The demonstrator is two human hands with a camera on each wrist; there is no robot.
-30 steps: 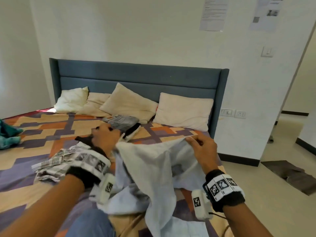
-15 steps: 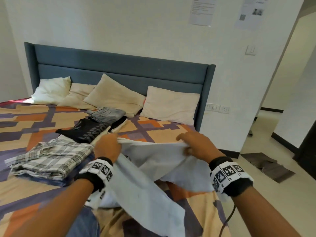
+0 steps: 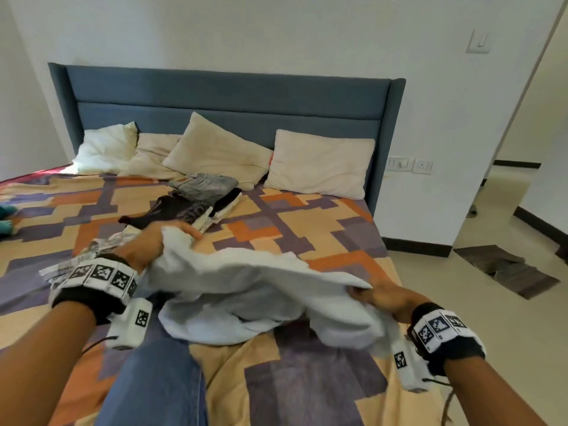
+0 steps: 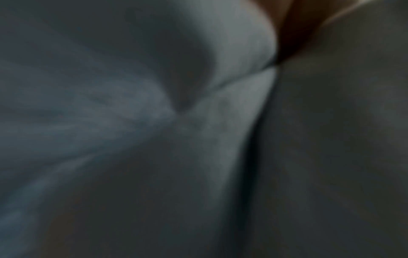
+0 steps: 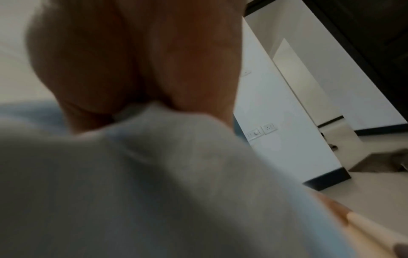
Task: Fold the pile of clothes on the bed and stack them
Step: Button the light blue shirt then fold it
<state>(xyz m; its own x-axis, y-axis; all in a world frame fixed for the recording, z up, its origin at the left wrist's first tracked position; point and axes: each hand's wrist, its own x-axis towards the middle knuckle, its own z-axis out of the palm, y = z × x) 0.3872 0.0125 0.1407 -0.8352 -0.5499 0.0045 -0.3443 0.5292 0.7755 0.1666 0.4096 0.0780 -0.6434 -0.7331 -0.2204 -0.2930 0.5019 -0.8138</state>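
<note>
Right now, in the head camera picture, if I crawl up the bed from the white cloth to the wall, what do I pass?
white cloth held in both hands → black shirt → grey folded clothes → cream pillow → blue headboard

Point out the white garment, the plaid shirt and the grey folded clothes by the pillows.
white garment [image 3: 246, 272]: head view, its upper spread panel.
plaid shirt [image 3: 92, 250]: head view, visible edge beside left wrist.
grey folded clothes [image 3: 204, 184]: head view, top surface.

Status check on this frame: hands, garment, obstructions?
Left hand and right hand both grip the white garment. Garment bunched, unfolded, on the bed. Nothing in the way.
</note>
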